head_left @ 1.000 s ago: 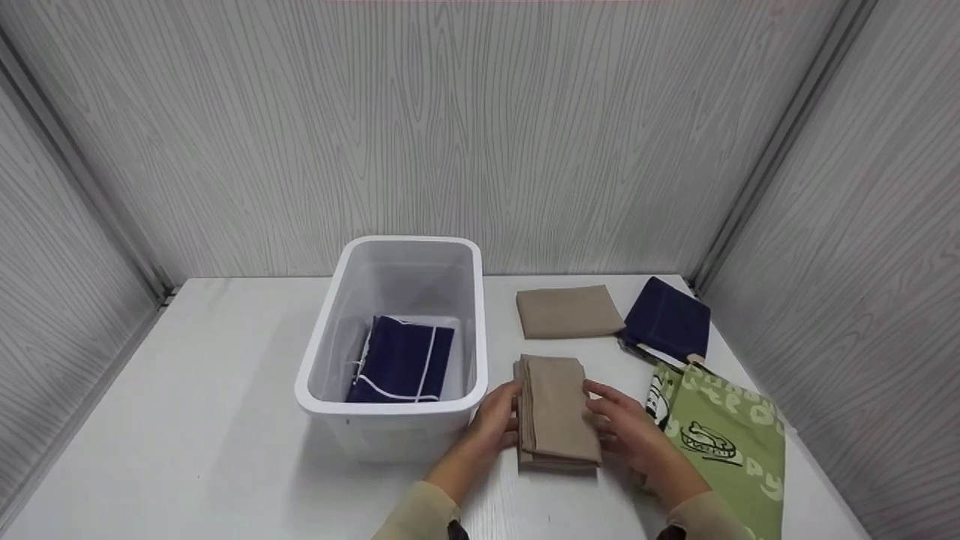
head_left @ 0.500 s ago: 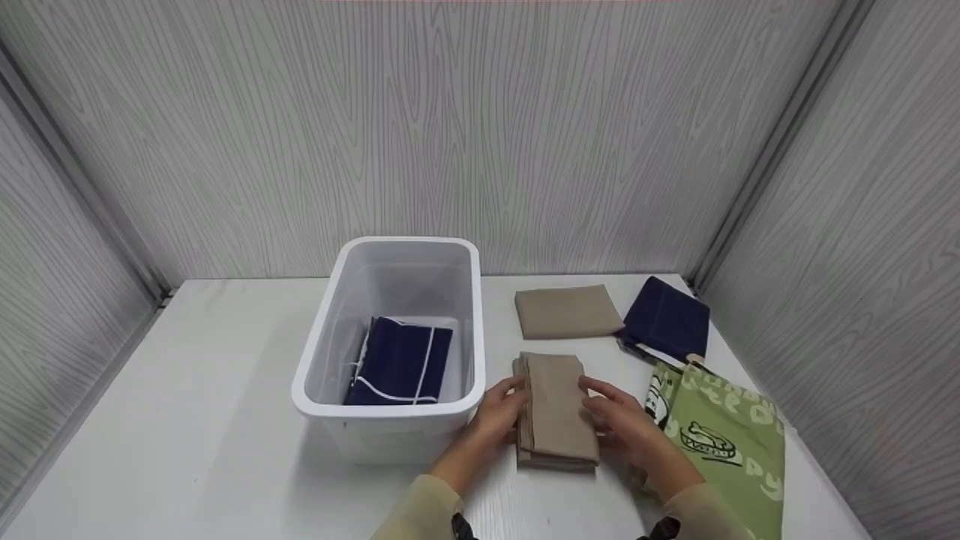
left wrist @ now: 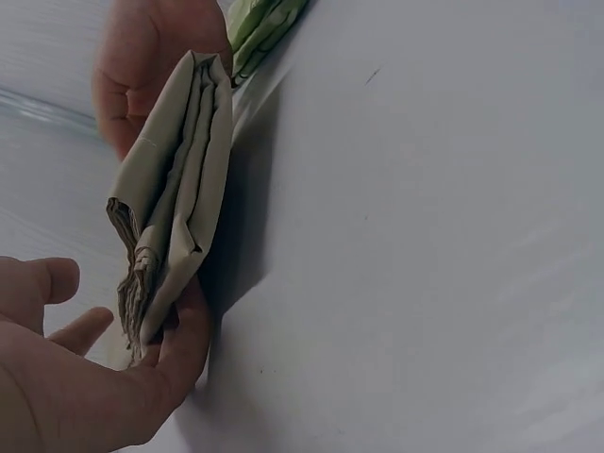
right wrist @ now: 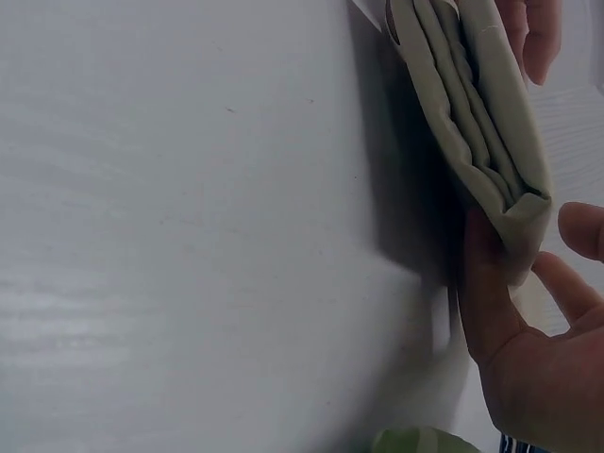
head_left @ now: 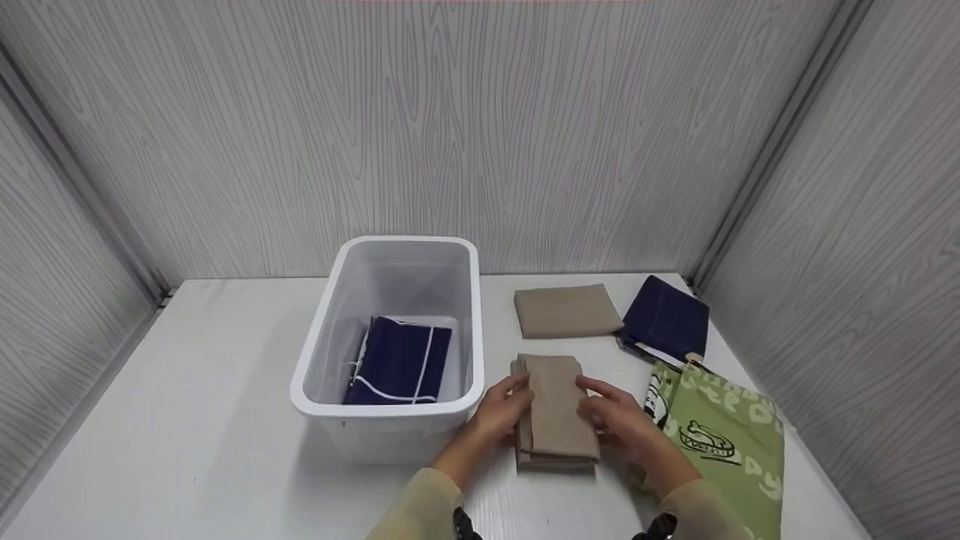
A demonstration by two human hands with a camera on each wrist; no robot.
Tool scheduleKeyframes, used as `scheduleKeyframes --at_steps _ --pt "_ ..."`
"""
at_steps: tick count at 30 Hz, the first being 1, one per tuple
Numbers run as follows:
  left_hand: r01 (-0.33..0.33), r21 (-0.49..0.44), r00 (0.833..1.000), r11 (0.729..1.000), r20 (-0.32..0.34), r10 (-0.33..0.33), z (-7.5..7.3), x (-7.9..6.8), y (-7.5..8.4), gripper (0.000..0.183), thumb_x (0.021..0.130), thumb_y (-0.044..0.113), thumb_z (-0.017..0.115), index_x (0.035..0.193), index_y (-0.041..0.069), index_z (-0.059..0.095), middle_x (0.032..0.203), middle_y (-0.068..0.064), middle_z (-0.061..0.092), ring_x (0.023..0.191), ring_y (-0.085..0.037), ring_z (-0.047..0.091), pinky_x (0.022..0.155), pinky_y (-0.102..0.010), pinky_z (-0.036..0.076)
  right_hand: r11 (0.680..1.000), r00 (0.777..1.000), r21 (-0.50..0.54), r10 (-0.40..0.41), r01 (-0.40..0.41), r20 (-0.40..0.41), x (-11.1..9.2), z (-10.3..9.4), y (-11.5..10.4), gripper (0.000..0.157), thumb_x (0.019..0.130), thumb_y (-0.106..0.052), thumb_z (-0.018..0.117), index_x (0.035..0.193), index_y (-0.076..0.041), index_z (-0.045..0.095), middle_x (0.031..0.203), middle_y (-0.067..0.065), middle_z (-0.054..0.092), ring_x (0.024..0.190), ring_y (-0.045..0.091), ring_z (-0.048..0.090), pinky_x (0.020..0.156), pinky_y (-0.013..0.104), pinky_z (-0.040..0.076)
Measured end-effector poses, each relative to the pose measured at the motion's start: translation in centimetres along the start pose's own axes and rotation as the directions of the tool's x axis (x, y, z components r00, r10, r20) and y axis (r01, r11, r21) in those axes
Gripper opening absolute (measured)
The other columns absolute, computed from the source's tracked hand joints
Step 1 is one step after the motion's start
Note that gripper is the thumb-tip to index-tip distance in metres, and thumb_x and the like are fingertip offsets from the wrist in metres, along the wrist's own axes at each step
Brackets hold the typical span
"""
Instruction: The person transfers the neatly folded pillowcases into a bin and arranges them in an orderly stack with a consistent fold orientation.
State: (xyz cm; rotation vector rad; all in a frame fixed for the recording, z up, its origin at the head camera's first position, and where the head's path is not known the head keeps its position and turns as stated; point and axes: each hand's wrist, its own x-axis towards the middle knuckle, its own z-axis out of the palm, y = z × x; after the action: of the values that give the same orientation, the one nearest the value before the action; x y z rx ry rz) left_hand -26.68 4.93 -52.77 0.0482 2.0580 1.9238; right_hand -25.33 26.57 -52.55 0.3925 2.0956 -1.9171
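A thick folded tan cloth lies between my two hands, its layers showing at the near edge. My left hand holds its left side; in the left wrist view a finger curls under the fabric while the thumb stands away from it. On the opposite side my right hand grips the right edge, with a finger tucked beneath the bundle in the right wrist view. A shadow falls on the table under the cloth.
A white plastic bin stands left of my hands with folded navy fabric inside. Behind the bundle lies another tan cloth. Folded navy fabric and a green printed fabric lie at the right. Grey panels enclose the table.
My left fingers have moved up onto the left edge of the tan bundle, and my right fingers have shifted slightly left against it. The bundle itself has barely moved.
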Motion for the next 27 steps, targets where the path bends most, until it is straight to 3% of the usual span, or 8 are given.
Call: scheduleKeyframes --at_steps 4,6,10,13,17,27 --pt "-0.047 0.040 0.999 0.998 0.011 0.047 -0.08 -0.04 -0.22 0.048 0.097 0.020 0.058 0.143 0.007 0.053 0.150 -0.020 0.046 0.121 -0.029 0.057 0.093 -0.047 0.054 1.000 1.000 -0.008 -0.008 0.008 0.024 0.02 -0.07 0.14 0.064 0.088 -0.009 0.063 0.150 -0.015 0.046 0.117 0.012 0.061 0.082 0.018 0.064 0.072 0.037 0.058" --pt "-0.044 0.041 0.999 0.998 0.020 0.044 -0.17 -0.14 -0.28 0.049 0.096 0.019 0.059 0.143 0.007 0.054 0.149 -0.022 0.046 0.118 -0.029 0.058 0.088 -0.048 0.056 1.000 0.999 -0.010 -0.015 0.016 0.035 0.02 -0.12 0.23 0.067 0.086 -0.005 0.062 0.150 -0.014 0.045 0.117 0.012 0.061 0.082 0.018 0.063 0.072 0.038 0.058" --pt "-0.061 0.069 0.998 0.996 0.031 0.059 -0.28 -0.18 -0.32 0.051 0.091 0.014 0.062 0.141 0.005 0.055 0.139 -0.024 0.052 0.107 -0.026 0.059 0.079 -0.046 0.058 1.000 0.999 -0.018 -0.024 0.024 0.034 0.00 -0.17 0.39 0.069 0.084 0.000 0.061 0.150 -0.014 0.046 0.128 0.016 0.059 0.087 0.019 0.061 0.072 0.038 0.057" --pt "-0.124 0.127 0.992 0.984 0.034 0.121 -0.33 -0.10 -0.35 0.052 0.087 0.008 0.063 0.137 0.000 0.056 0.137 -0.026 0.053 0.113 -0.031 0.057 0.090 -0.049 0.054 0.999 0.999 -0.028 -0.033 0.034 0.025 -0.03 -0.20 0.51 0.069 0.083 0.001 0.061 0.149 -0.014 0.047 0.136 0.019 0.054 0.091 0.021 0.061 0.073 0.039 0.057" --pt "-0.194 0.194 0.981 0.962 0.039 0.190 -0.42 -0.12 -0.24 0.051 0.084 0.002 0.065 0.134 -0.006 0.057 0.140 -0.028 0.052 0.131 -0.037 0.047 0.110 -0.051 0.039 0.998 0.999 -0.045 -0.046 0.047 0.028 -0.01 -0.18 0.57 0.069 0.082 0.002 0.061 0.149 -0.013 0.047 0.137 0.019 0.053 0.093 0.021 0.060 0.074 0.039 0.056" --pt "-0.208 0.214 0.978 0.954 0.047 0.202 -0.48 -0.01 -0.05 0.051 0.084 0.000 0.065 0.134 -0.006 0.056 0.134 -0.026 0.057 0.127 -0.036 0.051 0.110 -0.051 0.039 0.995 0.998 -0.073 -0.064 0.065 0.016 -0.12 -0.02 0.24 0.071 0.079 0.004 0.060 0.147 -0.013 0.049 0.139 0.021 0.052 0.096 0.025 0.060 0.071 0.038 0.056"
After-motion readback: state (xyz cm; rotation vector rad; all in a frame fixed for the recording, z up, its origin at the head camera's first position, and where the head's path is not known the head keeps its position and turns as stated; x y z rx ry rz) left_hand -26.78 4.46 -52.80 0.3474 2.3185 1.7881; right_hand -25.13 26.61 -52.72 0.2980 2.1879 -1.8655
